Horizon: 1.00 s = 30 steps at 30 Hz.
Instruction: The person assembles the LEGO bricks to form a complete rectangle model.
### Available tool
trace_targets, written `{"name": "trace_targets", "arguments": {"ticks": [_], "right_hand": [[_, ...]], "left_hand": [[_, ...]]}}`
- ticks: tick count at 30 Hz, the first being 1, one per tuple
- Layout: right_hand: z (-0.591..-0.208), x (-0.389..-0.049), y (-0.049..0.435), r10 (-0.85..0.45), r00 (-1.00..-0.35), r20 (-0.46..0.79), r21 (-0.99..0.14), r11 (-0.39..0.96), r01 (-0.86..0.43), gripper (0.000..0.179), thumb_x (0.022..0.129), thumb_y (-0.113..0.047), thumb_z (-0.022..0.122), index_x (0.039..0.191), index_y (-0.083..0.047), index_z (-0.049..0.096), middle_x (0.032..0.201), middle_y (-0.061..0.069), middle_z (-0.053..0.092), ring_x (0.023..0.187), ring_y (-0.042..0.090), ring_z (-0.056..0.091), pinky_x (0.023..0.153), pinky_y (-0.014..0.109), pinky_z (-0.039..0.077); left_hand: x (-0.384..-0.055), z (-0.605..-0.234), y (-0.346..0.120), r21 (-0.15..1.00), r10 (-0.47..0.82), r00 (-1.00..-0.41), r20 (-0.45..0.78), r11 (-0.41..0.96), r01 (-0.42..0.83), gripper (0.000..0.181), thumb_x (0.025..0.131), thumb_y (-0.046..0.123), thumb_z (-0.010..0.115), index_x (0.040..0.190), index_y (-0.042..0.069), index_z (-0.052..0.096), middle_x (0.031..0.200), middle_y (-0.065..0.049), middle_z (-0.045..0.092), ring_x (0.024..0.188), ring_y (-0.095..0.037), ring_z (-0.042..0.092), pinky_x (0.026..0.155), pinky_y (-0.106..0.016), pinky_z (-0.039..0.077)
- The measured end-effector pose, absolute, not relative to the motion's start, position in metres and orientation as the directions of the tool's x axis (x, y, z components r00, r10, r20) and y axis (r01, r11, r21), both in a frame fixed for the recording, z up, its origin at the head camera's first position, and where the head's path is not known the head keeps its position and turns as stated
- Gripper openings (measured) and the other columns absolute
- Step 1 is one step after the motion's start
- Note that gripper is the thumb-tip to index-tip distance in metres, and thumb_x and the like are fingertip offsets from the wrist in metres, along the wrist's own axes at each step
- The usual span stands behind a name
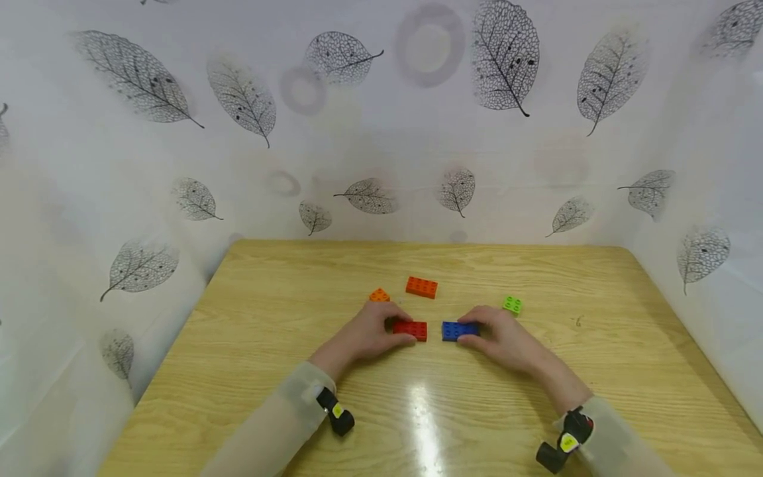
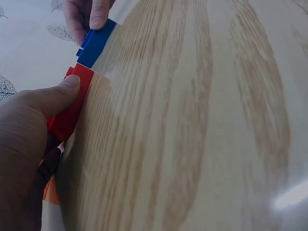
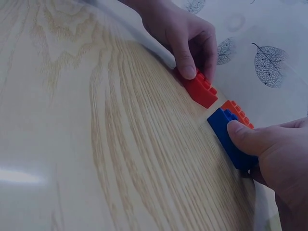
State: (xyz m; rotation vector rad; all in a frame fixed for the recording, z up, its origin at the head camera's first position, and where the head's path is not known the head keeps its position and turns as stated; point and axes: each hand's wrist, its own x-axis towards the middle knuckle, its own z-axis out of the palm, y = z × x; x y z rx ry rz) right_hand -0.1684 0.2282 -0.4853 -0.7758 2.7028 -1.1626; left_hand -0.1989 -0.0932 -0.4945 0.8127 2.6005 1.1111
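Note:
My left hand (image 1: 372, 329) pinches a red toy building brick (image 1: 420, 330) between thumb and fingers, one on each long side. To its right, my right hand (image 1: 501, 336) pinches a blue brick (image 1: 451, 331) the same way. Both bricks are low at the tabletop, studs up, their short ends facing each other across a small gap in the head view. The left wrist view shows the left thumb (image 2: 72, 81) along the side of the red brick (image 2: 79, 98). In the right wrist view the right thumb (image 3: 237, 129) presses the side of the blue brick (image 3: 228, 137).
An orange-red brick (image 1: 421, 287) lies behind the two held ones. A triangular orange brick (image 1: 379, 295) is just beyond my left hand, and a small green brick (image 1: 512, 305) just beyond my right. The wooden table (image 1: 286, 278) meets a leaf-patterned cloth (image 1: 381, 132) at its far edge.

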Motion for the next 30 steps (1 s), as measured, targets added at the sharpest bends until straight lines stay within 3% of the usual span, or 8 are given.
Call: {"name": "trace_targets", "arguments": {"ticks": [6, 15, 23, 30], "right_hand": [[-0.483, -0.168, 0.226, -0.491, -0.865, 0.104, -0.707, 0.575, -0.411, 0.03, 0.099, -0.031, 0.078, 0.125, -0.017, 0.075, 0.119, -0.01, 0.07, 0.111, 0.014, 0.066, 0.101, 0.048, 0.052], [-0.484, -0.169, 0.222, -0.5, -0.858, 0.115, -0.71, 0.563, -0.423, 0.029, 0.098, -0.031, 0.079, 0.124, -0.018, 0.075, 0.117, -0.011, 0.07, 0.107, 0.011, 0.066, 0.099, 0.044, 0.054], [-0.485, -0.171, 0.218, -0.505, -0.855, 0.122, -0.697, 0.57, -0.436, 0.029, 0.098, -0.031, 0.079, 0.124, -0.018, 0.076, 0.118, -0.01, 0.07, 0.109, 0.012, 0.066, 0.099, 0.044, 0.054], [-0.486, -0.171, 0.216, -0.52, -0.843, 0.138, -0.692, 0.558, -0.458, 0.028, 0.097, -0.028, 0.081, 0.122, -0.017, 0.076, 0.116, -0.009, 0.071, 0.108, 0.012, 0.066, 0.099, 0.043, 0.054]], "left_hand": [[-0.199, -0.489, -0.089, 0.705, 0.561, -0.827, 0.03, 0.574, 0.415, 0.04, 0.092, 0.044, 0.085, 0.122, 0.019, 0.079, 0.118, 0.011, 0.072, 0.12, -0.014, 0.063, 0.108, -0.036, 0.048], [-0.2, -0.488, -0.086, 0.68, 0.573, -0.819, 0.034, 0.588, 0.439, 0.039, 0.092, 0.044, 0.084, 0.121, 0.019, 0.079, 0.115, 0.011, 0.073, 0.109, -0.009, 0.064, 0.1, -0.033, 0.052], [-0.2, -0.494, -0.085, 0.728, 0.568, -0.82, 0.068, 0.534, 0.43, 0.032, 0.091, 0.039, 0.086, 0.116, 0.019, 0.08, 0.107, 0.013, 0.071, 0.098, -0.009, 0.064, 0.09, -0.029, 0.054], [-0.199, -0.494, -0.083, 0.727, 0.557, -0.829, 0.054, 0.547, 0.415, 0.033, 0.092, 0.04, 0.085, 0.118, 0.02, 0.08, 0.109, 0.014, 0.07, 0.1, -0.007, 0.063, 0.094, -0.029, 0.052]]}}
